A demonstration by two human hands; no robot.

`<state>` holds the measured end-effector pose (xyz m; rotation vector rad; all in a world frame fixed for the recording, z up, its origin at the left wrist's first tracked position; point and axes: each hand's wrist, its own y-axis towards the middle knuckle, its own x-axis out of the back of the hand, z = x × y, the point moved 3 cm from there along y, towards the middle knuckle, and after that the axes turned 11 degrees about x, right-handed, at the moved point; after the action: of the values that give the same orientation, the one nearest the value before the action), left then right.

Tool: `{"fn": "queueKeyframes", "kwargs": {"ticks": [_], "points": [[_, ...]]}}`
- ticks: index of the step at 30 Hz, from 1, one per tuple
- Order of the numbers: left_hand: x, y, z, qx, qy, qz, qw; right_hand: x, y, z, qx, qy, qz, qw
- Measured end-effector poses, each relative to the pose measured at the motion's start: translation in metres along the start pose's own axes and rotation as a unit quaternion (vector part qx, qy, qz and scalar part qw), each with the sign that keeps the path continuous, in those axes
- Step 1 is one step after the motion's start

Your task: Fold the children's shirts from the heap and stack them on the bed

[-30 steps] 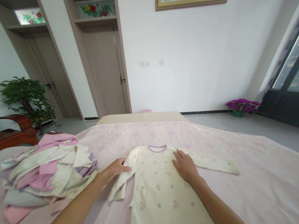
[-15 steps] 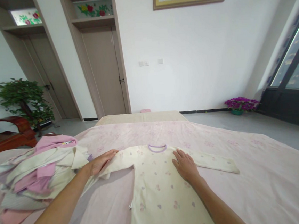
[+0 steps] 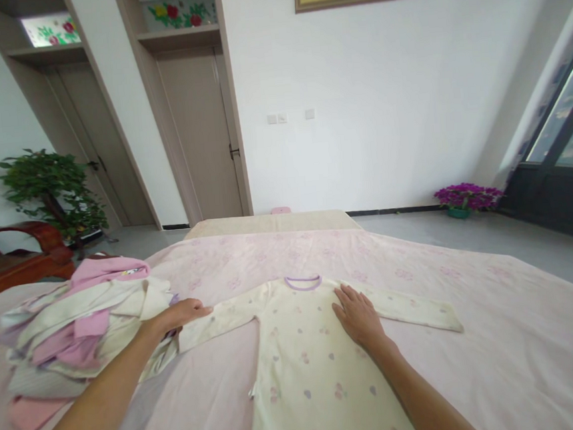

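The sheet (image 3: pixel 480 359) is pale pink, with deeper pink flowers (image 3: pixel 405 275) toward its far edge. The pile (image 3: pixel 93 325) near its left edge mixes pinks, cream, pale grey and a bit of purple. The shirt (image 3: pixel 287 342), between left and right edges, is cream, printed with grey hearts (image 3: pixel 307 394) and pink cherry-like motifs (image 3: pixel 338 390); its collar (image 3: pixel 303 288) is lilac.

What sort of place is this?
Probably a room in someone's home: there's a wooden armchair, a leafy plant, and a long-sleeved shirt spread on a pink floral cloth.
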<state>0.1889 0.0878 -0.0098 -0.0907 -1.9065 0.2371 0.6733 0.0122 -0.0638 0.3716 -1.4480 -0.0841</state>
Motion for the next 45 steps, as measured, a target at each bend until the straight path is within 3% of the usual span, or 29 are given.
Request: {"fn": "queueKeyframes", "kwargs": {"ticks": [4, 9, 11, 13, 16, 20, 22, 24, 28, 35, 40, 45], "points": [[0.001, 0.011, 0.004, -0.002, 0.001, 0.009, 1.0, 0.001, 0.0, 0.0, 0.003, 0.003, -0.005, 1.0], [0.014, 0.009, 0.008, 0.037, 0.021, -0.048, 0.998, 0.003, -0.001, 0.001, 0.002, 0.005, -0.008, 1.0], [0.015, 0.0, 0.0, 0.046, 0.043, -0.085, 0.994, 0.004, -0.001, 0.002, 0.002, 0.001, -0.006, 1.0], [0.008, -0.012, -0.021, 0.03, 0.059, -0.121, 0.99, 0.004, -0.001, 0.003, 0.001, -0.003, -0.001, 1.0], [-0.023, -0.027, -0.077, -0.046, 0.063, -0.137, 0.988, 0.004, -0.001, 0.005, -0.001, -0.013, 0.001, 1.0], [-0.086, -0.042, -0.156, -0.148, 0.061, -0.113, 0.981, 0.002, -0.002, 0.006, -0.001, -0.034, 0.006, 0.999], [-0.11, -0.047, -0.177, -0.161, 0.069, -0.112, 0.978, 0.0, -0.003, 0.005, -0.015, -0.049, 0.015, 0.999], [-0.123, -0.049, -0.182, -0.153, 0.079, -0.124, 0.977, -0.002, -0.003, 0.004, -0.037, -0.064, 0.021, 0.997], [-0.122, -0.042, -0.157, -0.11, 0.108, -0.154, 0.976, -0.005, -0.003, 0.005, -0.068, -0.082, 0.03, 0.994], [-0.098, -0.028, -0.068, -0.034, 0.158, -0.174, 0.971, -0.001, -0.005, -0.011, -0.046, -0.065, 0.097, 0.992], [-0.083, -0.025, -0.021, -0.006, 0.188, -0.184, 0.965, 0.008, -0.028, -0.071, -0.056, -0.037, 0.133, 0.989], [-0.069, -0.021, -0.01, 0.041, 0.187, -0.16, 0.968, 0.018, -0.083, -0.159, -0.106, -0.103, 0.113, 0.983]]}}
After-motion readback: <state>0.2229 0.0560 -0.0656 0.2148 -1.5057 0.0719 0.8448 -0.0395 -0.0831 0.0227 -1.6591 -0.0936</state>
